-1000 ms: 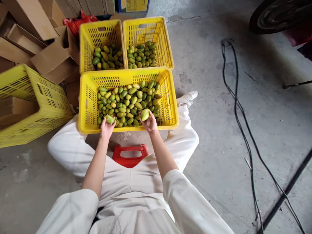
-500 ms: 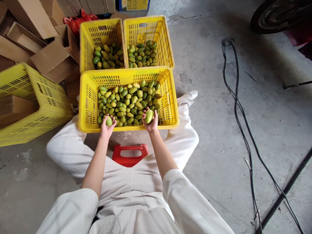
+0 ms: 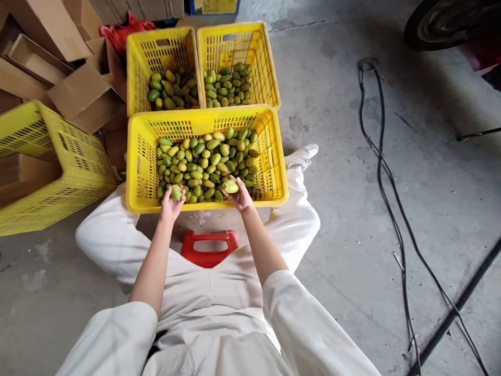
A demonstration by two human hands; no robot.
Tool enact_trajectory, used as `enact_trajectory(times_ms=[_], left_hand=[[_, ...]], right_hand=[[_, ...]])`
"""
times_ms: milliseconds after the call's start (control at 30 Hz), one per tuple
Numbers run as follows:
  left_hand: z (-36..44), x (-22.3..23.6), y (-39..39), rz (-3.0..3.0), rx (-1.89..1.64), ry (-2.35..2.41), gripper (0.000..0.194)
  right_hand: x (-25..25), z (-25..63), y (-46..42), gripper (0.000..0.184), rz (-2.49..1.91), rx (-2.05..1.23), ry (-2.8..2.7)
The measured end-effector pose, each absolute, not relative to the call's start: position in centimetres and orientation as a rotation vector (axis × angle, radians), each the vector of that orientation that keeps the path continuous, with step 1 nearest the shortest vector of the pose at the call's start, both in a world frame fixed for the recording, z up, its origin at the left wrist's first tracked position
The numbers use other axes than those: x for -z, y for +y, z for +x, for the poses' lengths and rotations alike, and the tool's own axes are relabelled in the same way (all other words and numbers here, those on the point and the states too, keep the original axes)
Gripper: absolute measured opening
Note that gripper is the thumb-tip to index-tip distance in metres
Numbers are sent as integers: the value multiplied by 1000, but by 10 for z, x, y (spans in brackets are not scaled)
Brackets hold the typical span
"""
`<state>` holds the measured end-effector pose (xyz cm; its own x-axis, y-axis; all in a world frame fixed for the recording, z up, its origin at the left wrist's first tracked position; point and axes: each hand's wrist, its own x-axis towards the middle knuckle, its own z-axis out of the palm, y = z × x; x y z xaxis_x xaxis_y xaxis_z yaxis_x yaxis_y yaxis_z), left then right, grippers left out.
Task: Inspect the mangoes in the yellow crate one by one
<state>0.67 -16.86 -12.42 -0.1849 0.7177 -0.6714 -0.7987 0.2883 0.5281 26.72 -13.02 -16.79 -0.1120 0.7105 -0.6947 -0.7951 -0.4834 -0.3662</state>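
My left hand [image 3: 170,204] is curled round an oval green fruit [image 3: 176,192], just above the near left edge of a yellow plastic crate [image 3: 207,207]. In my right hand [image 3: 241,198] is a longer, pale green fruit [image 3: 230,186], lying roughly sideways with one end pointing left. Below and beyond both hands, the crate holds a heap of similar green and yellow-green fruits [image 3: 203,163]. Their exact kind is not clear, though they resemble small mangoes. The crate sits between my bent legs.
Behind stand two yellow crates, one at left [image 3: 133,73] and one at right [image 3: 270,62], both part filled with fruit. Another crate [image 3: 82,172] with cardboard inside is at left, near cardboard boxes [image 3: 82,96]. A red stool [image 3: 209,258] shows beneath me. Black cable [image 3: 381,156] lies at right.
My right hand has turned its fruit from nearly upright to sideways and shifted it slightly left. The left hand has rotated its fruit a little, staying in nearly the same place.
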Motion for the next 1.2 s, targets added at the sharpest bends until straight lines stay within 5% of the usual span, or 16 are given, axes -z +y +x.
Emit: enact_trajectory(times_ms=[233, 533, 667, 800, 933, 1067, 1200], left_hand=[[8, 125, -170, -76, -1392, 1117, 31], [9, 126, -166, -68, -1377, 1127, 16], [8, 127, -168, -82, -1429, 1083, 27], [5, 129, -172, -123, -1430, 1061, 17], [5, 133, -172, -100, -1343, 1110, 8], [6, 136, -172, -22, -1335, 1105, 22], [6, 135, -171, -12, -1358, 1063, 32]], right_hand=[[163, 265, -126, 27, -943, -1705, 224], [159, 264, -129, 15, -880, -1647, 247], [160, 267, -133, 29, -848, -1698, 216], [163, 269, -135, 41, -835, -1740, 181], [166, 269, -135, 35, -866, -1787, 170], [167, 266, -130, 16, -910, -1816, 204], [162, 265, -126, 29, -871, -1783, 250]])
